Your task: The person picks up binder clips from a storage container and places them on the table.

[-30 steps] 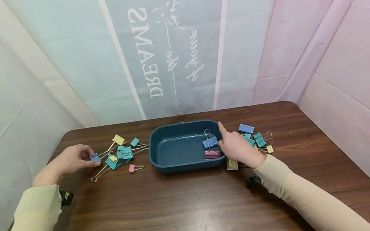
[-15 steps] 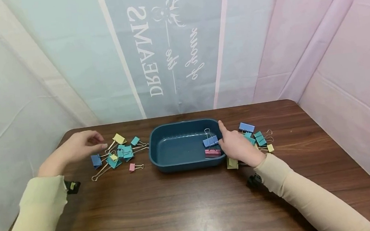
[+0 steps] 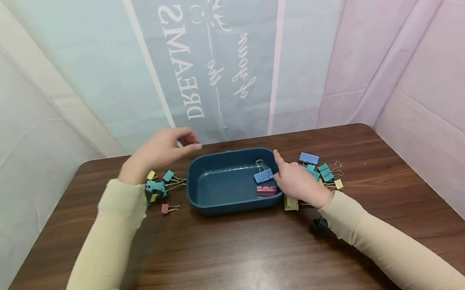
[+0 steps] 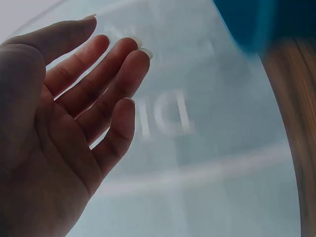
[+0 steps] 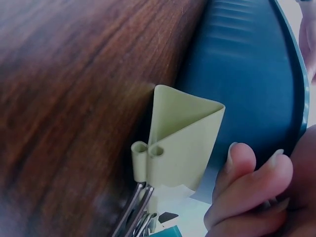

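My left hand hangs in the air by the far left corner of a dark blue plastic tray. In the left wrist view the palm and loosely bent fingers hold nothing. On the tray's right side my right hand grips the wall, index finger along the rim and thumb on the inside. Its other fingers curl against the outer wall, close to a large yellow binder clip. Inside the tray lie a blue binder clip and a pink binder clip.
Left of the tray are teal binder clips and a small pink binder clip; my left sleeve covers part of that pile. Right of it lie a blue binder clip, teal clips and a small yellow clip. A printed curtain hangs behind.
My left hand has let go of a blue binder clip on the left, risen and moved right towards the tray. The right hand stays on the tray.
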Motion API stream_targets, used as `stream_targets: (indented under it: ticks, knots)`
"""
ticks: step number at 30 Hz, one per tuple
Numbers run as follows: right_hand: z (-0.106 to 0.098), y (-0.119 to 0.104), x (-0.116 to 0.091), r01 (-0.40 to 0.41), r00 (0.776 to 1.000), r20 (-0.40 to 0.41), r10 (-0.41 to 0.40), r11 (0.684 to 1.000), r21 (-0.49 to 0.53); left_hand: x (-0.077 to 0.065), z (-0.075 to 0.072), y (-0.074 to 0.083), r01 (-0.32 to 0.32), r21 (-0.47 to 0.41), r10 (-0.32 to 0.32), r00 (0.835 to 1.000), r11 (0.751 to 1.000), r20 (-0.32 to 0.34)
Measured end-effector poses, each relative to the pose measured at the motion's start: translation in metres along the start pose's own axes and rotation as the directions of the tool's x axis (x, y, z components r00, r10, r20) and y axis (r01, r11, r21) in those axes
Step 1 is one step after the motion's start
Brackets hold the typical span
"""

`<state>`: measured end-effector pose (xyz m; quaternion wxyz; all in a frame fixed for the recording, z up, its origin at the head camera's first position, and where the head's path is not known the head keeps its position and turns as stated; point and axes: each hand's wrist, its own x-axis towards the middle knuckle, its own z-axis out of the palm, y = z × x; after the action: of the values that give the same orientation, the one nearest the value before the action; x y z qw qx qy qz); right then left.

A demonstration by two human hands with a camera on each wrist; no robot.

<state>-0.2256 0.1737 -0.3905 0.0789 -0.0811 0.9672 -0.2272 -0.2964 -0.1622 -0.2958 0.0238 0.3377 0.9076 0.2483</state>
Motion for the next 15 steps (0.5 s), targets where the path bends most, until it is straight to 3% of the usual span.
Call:
stream_targets:
  ticks: [7, 15]
  knots:
    - [0.002, -0.001, 0.002, -0.005, 1.000, -0.008, 0.005, 1.000, 0.000, 0.052, 0.034, 0.031, -0.127, -0.044, 0.130, 0.988, 0.991, 0.078]
    - [0.001, -0.002, 0.002, -0.019, 1.000, -0.002, 0.019, 1.000, -0.006, 0.089, 0.086, 0.046, -0.181, -0.084, 0.193, 0.968, 0.980, 0.161]
